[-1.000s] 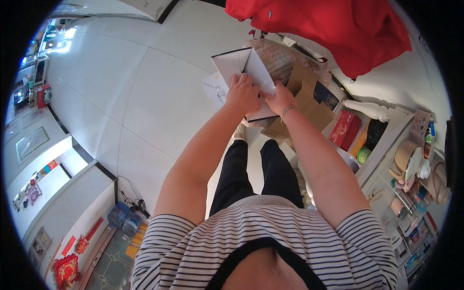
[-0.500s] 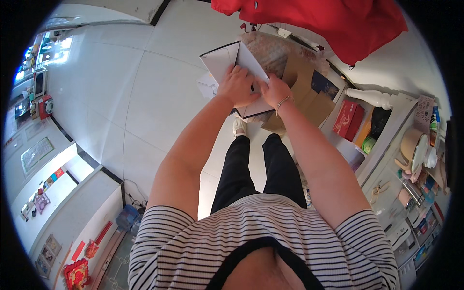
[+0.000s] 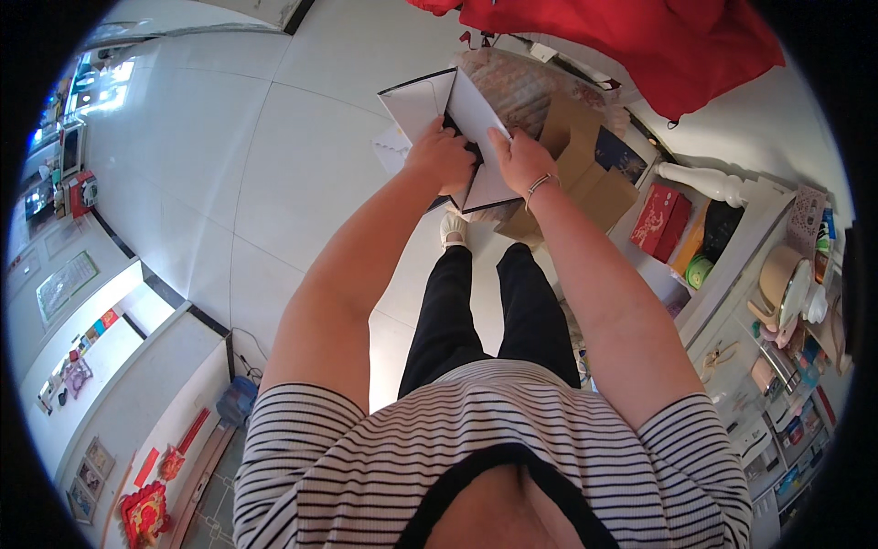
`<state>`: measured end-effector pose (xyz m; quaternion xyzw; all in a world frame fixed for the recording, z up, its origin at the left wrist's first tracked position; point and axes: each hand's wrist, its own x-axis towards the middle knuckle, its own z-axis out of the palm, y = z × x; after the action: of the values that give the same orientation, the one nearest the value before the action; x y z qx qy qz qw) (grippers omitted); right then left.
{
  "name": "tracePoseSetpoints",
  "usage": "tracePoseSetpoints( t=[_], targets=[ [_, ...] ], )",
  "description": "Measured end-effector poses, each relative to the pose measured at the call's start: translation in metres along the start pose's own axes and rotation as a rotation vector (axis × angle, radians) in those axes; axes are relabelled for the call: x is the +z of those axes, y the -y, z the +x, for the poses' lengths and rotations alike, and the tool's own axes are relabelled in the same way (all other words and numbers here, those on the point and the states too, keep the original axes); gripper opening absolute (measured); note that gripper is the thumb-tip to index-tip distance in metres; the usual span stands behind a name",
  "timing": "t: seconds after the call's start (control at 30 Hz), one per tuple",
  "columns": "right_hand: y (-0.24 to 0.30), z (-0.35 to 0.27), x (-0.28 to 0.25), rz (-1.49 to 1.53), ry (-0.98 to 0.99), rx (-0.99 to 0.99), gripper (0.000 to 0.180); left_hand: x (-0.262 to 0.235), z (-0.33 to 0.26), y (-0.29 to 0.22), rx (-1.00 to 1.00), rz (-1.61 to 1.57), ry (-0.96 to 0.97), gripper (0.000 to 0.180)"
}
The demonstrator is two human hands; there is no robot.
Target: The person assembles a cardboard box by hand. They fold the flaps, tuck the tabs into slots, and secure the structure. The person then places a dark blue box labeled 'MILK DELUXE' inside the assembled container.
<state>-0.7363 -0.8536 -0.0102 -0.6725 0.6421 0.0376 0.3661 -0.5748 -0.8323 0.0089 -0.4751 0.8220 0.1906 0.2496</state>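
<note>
I hold a white, dark-edged folded card box (image 3: 448, 110) out in front of me over the tiled floor. My left hand (image 3: 443, 157) grips its left panel from below. My right hand (image 3: 518, 160), with a thin bracelet on the wrist, grips the right panel where the two flaps meet. The box is partly opened, its panels spread in a V. My legs in black trousers and one white shoe (image 3: 454, 227) show underneath.
Brown cardboard sheets (image 3: 585, 174) and a patterned basket lie on the floor just beyond my hands. A red cloth (image 3: 677, 46) hangs at the top right. A red box (image 3: 660, 220) and shelves with small goods line the right side. White tiles (image 3: 229, 165) spread left.
The box has been lifted slightly and its panels spread wider. My right hand has shifted up onto the right flap; my left keeps its grip.
</note>
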Motion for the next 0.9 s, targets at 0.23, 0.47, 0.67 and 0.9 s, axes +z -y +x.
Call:
tracePoseSetpoints(
  t=[0.23,0.47,0.67,0.9],
  targets=[
    [0.000,-0.001,0.003,0.005,-0.002,0.002,0.064,-0.001,0.001,-0.004,-0.012,-0.048,0.033,0.029],
    [-0.003,-0.002,0.008,0.067,-0.023,0.019,0.067,0.019,0.002,-0.010,-0.038,-0.035,-0.142,0.022],
    [-0.001,-0.002,0.009,0.078,-0.020,0.028,0.069,0.025,0.001,-0.007,-0.037,-0.074,-0.231,0.020],
    [0.014,0.013,0.002,0.067,-0.089,-0.084,0.062,0.019,-0.003,-0.007,-0.044,-0.073,-0.203,0.022]
  ],
)
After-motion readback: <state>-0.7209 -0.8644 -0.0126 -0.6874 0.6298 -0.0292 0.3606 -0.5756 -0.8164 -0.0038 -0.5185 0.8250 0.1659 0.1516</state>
